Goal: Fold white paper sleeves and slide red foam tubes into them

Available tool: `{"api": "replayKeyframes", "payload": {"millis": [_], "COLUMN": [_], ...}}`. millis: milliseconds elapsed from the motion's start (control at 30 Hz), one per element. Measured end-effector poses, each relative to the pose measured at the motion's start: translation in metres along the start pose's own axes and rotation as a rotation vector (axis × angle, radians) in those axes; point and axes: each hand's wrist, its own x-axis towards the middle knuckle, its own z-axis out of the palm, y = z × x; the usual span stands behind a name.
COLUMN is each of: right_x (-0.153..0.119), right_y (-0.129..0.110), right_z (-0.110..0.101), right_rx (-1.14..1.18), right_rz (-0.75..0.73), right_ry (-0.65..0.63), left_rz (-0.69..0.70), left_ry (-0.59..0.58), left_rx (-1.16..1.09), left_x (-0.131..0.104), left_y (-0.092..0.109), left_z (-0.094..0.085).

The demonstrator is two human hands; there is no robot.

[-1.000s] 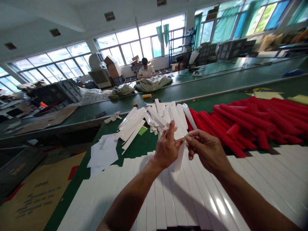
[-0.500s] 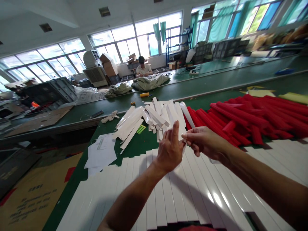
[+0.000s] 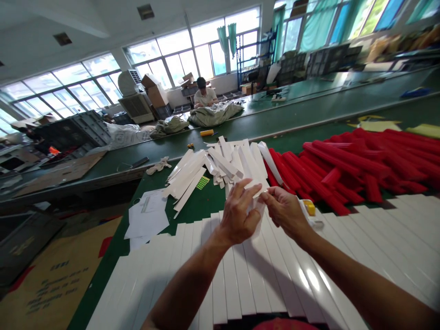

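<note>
My right hand [image 3: 283,208] is closed, thumb and fingertips pinching the edge of a thin, whitish, see-through piece [image 3: 257,224]; whether it is film or a small bag I cannot make out. Beside it, my left hand [image 3: 240,213] has its fingers spread around the near side of that piece, thumb apart from the fingers. Both hands are above a row of glossy white strips [image 3: 240,279] laid side by side. Just beyond the fingers lies a loose heap of white strips [image 3: 223,162]. A white and yellow object [image 3: 310,208] rests right of my right hand.
Red tube-like pieces [image 3: 343,169] are piled at the right. Paper sheets [image 3: 149,215] and a small green grid card [image 3: 202,183] lie left on the green table [image 3: 220,197]. Across another bench sits a person [image 3: 205,95] behind a grey-green sack [image 3: 215,115].
My left index finger has come down from pointing up, and its fingers have spread. My right hand still pinches and has turned slightly, uncovering the white and yellow object.
</note>
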Motion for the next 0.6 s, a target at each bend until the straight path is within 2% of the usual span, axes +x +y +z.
{"api": "replayKeyframes", "payload": {"millis": [100,200,333,400,433,500,533,600], "right_x": [0.002,-0.001,-0.01,-0.011,-0.011,-0.008,-0.004,0.008], "right_y": [0.025,0.048,0.067,0.071,0.072,0.071,0.071,0.07], "right_z": [0.006,0.014,0.024,0.022,0.016,-0.003,-0.017,-0.045], "right_rx": [-0.177,-0.359,-0.577,-0.581,-0.568,-0.561,-0.574,-0.659], "right_rz": [-0.099,-0.192,-0.494,-0.571,-0.578,-0.559,-0.55,-0.526], "right_ry": [0.021,-0.036,-0.123,-0.226,-0.278,-0.312,-0.266,-0.064], "left_rz": [-0.03,-0.103,-0.387,-0.521,-0.557,-0.587,-0.605,-0.667], "left_ry": [0.089,0.257,0.454,0.538,0.57,0.595,0.582,0.511], "left_rx": [-0.01,0.021,-0.048,-0.111,-0.133,-0.143,-0.121,0.007], "left_x": [-0.005,-0.015,-0.025,-0.024,-0.023,-0.019,-0.019,-0.023], "left_y": [0.001,-0.003,-0.01,-0.013,-0.016,-0.026,-0.033,-0.051], "left_z": [0.005,0.025,0.058,0.061,0.057,0.036,0.019,-0.024]}}
